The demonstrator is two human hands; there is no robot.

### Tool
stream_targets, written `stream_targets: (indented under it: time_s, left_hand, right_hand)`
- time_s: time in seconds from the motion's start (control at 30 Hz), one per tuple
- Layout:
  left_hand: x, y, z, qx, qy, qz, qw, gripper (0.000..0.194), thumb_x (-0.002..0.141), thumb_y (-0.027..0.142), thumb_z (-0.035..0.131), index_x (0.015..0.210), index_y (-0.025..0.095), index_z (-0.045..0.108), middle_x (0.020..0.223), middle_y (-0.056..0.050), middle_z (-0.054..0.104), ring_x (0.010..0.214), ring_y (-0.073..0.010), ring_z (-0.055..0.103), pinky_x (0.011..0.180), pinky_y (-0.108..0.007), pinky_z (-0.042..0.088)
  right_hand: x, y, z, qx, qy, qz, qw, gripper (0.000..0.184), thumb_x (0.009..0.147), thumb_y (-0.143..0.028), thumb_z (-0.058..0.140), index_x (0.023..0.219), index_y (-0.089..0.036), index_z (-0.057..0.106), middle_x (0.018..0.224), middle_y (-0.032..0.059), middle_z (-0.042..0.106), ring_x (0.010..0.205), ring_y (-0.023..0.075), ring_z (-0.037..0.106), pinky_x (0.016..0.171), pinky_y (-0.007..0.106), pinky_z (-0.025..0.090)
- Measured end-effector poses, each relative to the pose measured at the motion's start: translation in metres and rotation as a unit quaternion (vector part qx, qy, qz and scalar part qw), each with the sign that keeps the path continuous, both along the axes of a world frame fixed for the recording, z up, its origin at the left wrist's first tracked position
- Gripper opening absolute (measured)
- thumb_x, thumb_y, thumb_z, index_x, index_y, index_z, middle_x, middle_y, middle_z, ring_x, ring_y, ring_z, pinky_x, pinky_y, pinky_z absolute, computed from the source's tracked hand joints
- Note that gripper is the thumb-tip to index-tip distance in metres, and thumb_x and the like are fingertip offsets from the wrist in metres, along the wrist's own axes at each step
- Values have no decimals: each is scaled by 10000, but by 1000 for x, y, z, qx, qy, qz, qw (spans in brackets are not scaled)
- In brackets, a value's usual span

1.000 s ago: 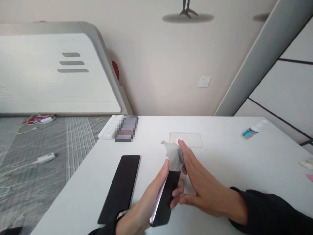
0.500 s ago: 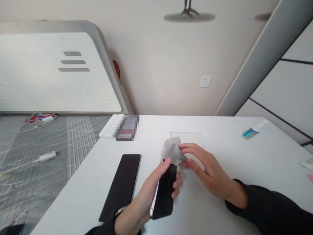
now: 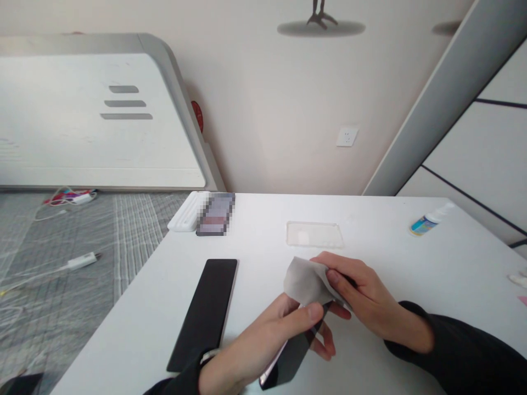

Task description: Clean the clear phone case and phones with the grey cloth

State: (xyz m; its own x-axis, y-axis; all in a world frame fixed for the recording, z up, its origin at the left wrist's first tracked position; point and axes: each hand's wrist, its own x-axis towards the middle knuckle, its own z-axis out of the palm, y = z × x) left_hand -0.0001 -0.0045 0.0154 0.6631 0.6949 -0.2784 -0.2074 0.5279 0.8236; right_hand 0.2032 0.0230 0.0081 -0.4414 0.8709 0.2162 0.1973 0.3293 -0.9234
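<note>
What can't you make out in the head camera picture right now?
Far end of the smartphone: hidden by the gray cloth and left hand, head view.
Label text on the spray bottle: too small, head view.
Pink item: cut off by the right edge, head view.

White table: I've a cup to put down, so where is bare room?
The table's widest bare patch lies between the right hand and the spray bottle. A smaller one sits between the black slab and the clear case. Front centre is crowded: the left hand holds a phone, the right a gray cloth.
</note>
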Motion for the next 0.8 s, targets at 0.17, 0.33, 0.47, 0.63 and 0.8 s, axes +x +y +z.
stream_targets:
  time_s: [0.17,0.33,0.47,0.63,0.8]
  left_hand:
    - [-4,3,-1,77,18,54,995,551,883,652,697,1079,138,726,928,-104,751,926,-248,696,911,-365,517]
    - [-6,3,-2,158,25,118,980,527,918,648,651,1124,176,765,1097,-114,762,1073,-296,691,1012,-395,501]
    - [-6,-2,-12,108,122,320,933,568,788,714,754,989,185,800,1031,-87,783,1046,-302,690,970,-367,521]
    - [-8,-3,-17,74,155,418,892,602,706,765,784,943,212,788,909,-28,763,961,-261,671,911,-329,521]
    - [-9,1,-9,64,139,424,893,555,783,684,759,1036,191,786,1022,-42,780,1078,-284,671,987,-351,500]
  right_hand:
    - [-3,3,-9,59,-11,-57,997,396,1097,-479,434,1323,-307,710,1178,40,772,1012,228,728,900,360,580]
    - [-8,8,-16,7,1,-102,995,431,1081,-525,442,1089,-230,756,1039,50,763,964,243,687,893,359,540]
    - [-13,1,-19,-45,19,-59,997,461,1066,-550,474,851,-201,684,808,13,656,782,193,601,755,296,500]
    - [-24,-10,-31,-149,69,20,986,571,1016,-652,518,691,-186,578,632,-30,482,590,123,449,574,246,415]
    - [-25,-4,-33,-231,158,12,960,584,924,-745,589,795,-180,659,674,-5,564,574,123,485,554,251,454]
